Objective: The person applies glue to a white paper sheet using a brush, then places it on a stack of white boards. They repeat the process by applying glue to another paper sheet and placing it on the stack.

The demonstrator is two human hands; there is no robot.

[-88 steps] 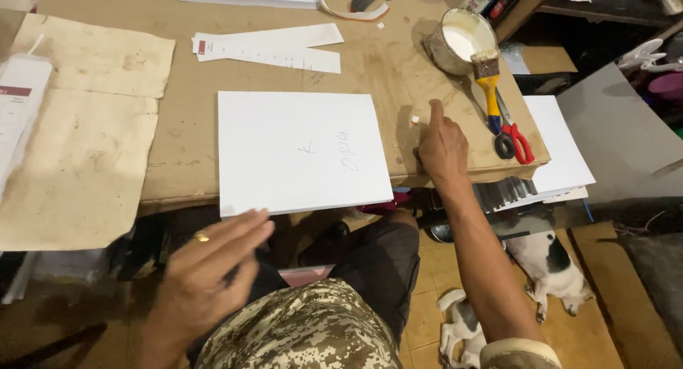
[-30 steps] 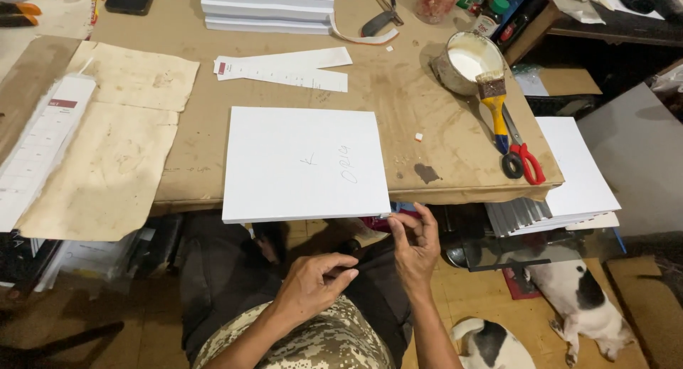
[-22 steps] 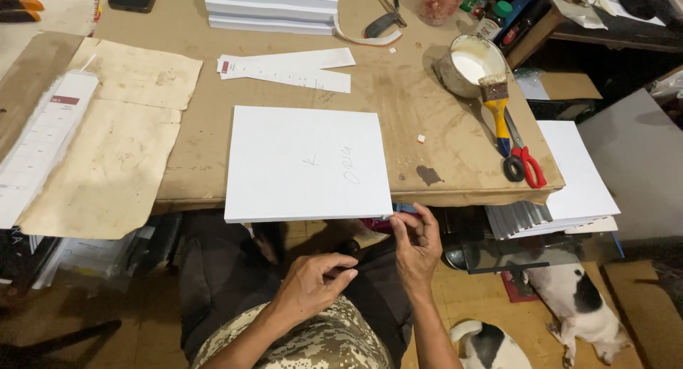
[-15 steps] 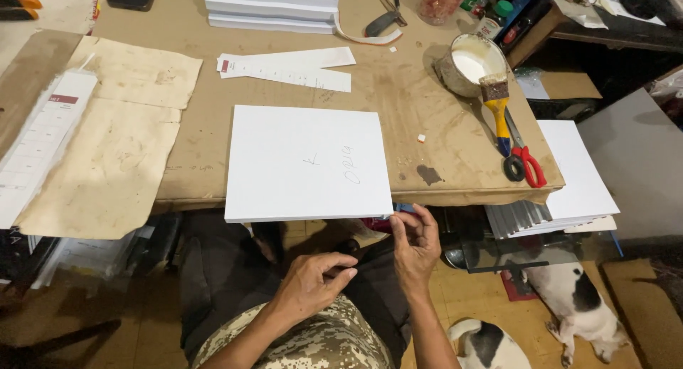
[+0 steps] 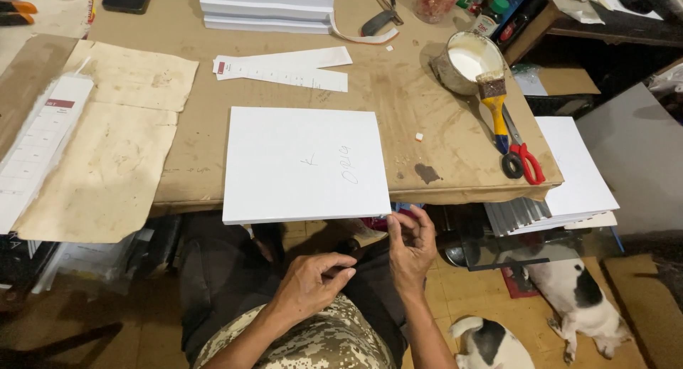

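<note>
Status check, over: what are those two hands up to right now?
Right hand raised by white board's near corner, apparently empty. Left hand low over lap, empty. Paintbrush, scissors lie apart.

White board (image 5: 306, 164), red-handled scissors (image 5: 524, 159), camouflage trousers (image 5: 313, 344).

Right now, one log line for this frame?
left hand: empty, over lap | right hand: fingers at white board near corner | board: flat, overhanging table edge

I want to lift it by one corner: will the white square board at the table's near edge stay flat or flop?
The white board probably stays flat: its near edge overhangs the table without sagging, and that edge looks thick. It likely feels light, like card. The right hand sits just under its corner; the left hand is lower, above the lap.
</note>
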